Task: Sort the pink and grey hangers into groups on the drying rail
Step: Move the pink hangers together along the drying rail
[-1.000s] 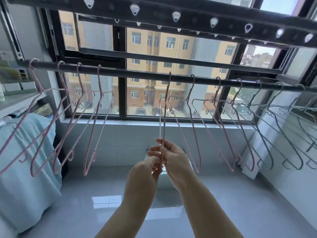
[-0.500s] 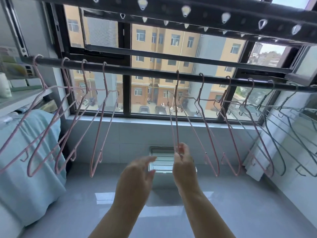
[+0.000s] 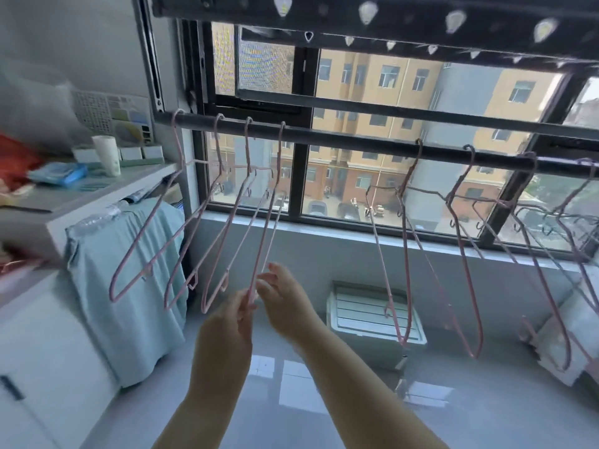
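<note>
Left hand [image 3: 227, 322] raised, fingertips pinching lower tip of pink hanger [image 3: 280, 157] hooked on drying rail [image 3: 340, 140]. Right hand [image 3: 288, 303] alongside, fingers loosely spread. Behind, window [image 3: 356, 106] above glossy floor [image 3: 486, 400]

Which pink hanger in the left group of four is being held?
The rightmost hanger: the left hand pinches its lower end, while the other three hangers hang free.

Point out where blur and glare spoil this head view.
Head view, left: motion blur smears the shelf and its clutter. Head view, centre: the left hand pinching a pink hanger reads sharper. Head view, bottom: window light glares white off the floor.
</note>
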A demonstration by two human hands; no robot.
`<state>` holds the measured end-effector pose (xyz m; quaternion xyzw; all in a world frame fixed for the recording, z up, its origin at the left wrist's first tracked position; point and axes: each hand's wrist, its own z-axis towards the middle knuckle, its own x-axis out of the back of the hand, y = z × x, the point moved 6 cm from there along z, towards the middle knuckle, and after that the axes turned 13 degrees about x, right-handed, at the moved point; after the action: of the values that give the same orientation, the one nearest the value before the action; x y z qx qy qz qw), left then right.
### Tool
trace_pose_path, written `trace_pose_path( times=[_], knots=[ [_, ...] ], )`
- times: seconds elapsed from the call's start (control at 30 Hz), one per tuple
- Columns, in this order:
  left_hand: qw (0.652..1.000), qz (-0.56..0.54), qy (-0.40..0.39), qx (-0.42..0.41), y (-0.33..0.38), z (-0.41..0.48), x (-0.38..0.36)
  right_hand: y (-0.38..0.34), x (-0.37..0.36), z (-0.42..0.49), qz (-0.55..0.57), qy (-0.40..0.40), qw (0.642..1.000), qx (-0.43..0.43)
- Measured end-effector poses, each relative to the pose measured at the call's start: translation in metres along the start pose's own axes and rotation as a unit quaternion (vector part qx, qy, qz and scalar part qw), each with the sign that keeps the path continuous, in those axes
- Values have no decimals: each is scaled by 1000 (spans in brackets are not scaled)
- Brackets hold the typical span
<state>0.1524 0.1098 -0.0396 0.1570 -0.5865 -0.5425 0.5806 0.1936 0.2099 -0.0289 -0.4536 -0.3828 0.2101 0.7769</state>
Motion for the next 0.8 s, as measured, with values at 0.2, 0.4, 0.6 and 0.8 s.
trace_pose_path(
  times=[0.2,0.4,0.6,0.8],
  knots=[
    [999,-4,-24,-26,-4,4,2,-5,-11,1,218,82,972,-16],
    [995,-40,-62,-68,25,-4,-18,-4,28,-16,240,161,957,-3],
    [985,-79,-122,-94,52,-25,-47,3,69,-40,239,211,948,-13],
    [982,-80,-142,-97,60,-38,-63,10,88,-56,210,217,953,-20]
  ],
)
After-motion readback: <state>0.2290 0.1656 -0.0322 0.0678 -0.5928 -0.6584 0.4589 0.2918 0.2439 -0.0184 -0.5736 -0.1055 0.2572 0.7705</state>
